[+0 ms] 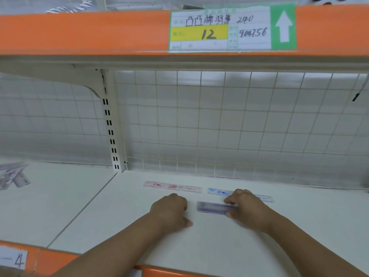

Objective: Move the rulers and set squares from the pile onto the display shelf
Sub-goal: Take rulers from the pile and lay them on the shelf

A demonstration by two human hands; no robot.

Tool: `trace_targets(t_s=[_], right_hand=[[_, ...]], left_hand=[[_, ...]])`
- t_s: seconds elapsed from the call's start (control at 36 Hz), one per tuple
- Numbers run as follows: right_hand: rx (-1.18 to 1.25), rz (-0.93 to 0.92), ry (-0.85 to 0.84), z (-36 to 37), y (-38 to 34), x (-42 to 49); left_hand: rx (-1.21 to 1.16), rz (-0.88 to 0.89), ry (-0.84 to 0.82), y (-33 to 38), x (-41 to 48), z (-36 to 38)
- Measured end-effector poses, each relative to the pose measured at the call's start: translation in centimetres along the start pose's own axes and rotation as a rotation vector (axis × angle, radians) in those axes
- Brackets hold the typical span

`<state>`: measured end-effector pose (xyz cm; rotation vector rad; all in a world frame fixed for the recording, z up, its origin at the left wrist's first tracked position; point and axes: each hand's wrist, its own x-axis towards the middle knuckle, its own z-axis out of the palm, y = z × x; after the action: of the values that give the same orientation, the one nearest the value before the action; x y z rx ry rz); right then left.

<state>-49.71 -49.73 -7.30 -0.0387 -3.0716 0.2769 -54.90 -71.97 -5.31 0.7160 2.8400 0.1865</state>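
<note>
Front of shelf (119,216): purple ruler (213,207), long axis left-right, blurred. Its right end pinched between thumb and fingers of right hand (246,206). Nearer free end: left hand (171,210), fingers curled, empty.

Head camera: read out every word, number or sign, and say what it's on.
"12": yellow field of the paper label on the upper orange rail.
"240", "904756": same label.
Up arrow: its green end.
"4": white tag, lower rail.
Label's handwritten characters, small print, and print on the rulers: unreadable.
</note>
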Motion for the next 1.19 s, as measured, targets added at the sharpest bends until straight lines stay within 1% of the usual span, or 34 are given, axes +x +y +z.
trace_targets(t_s=[0.14, 0.36, 0.56, 0.67, 0.78, 1.0, 1.19], right_hand=[[0.003, -0.026, -0.002, -0.1, -0.4, 0.0], [-0.014, -0.016, -0.016, -0.3, -0.8, -0.3], [0.029, -0.097, 0.061, -0.7, -2.5, -0.5], [-0.025, -0.174, 0.115, -0.7, -4.7, -0.7], [-0.025, -0.208, 0.156, -0.6, -6.7, -0.8], [-0.009, -0.302, 0.116, -0.8, -12.3, -0.3], [-0.012, -0.380, 0.045, -0.2, -20.1, 1.0]], left_hand=[[0.004, -0.002, -0.002, -0.1, -0.1, 0.0], [-0.001, -0.015, 0.012, -0.1, -0.2, 0.1], [-0.028, -0.053, 0.073, -0.5, -1.0, 0.1], [-0.041, -0.075, 0.116, -0.8, -1.8, 0.1], [-0.061, -0.116, 0.173, -1.4, -2.9, 0.1], [-0.078, -0.205, 0.334, -4.7, -5.8, -0.3], [-0.087, -0.317, 0.406, -10.9, -9.8, -1.4]])
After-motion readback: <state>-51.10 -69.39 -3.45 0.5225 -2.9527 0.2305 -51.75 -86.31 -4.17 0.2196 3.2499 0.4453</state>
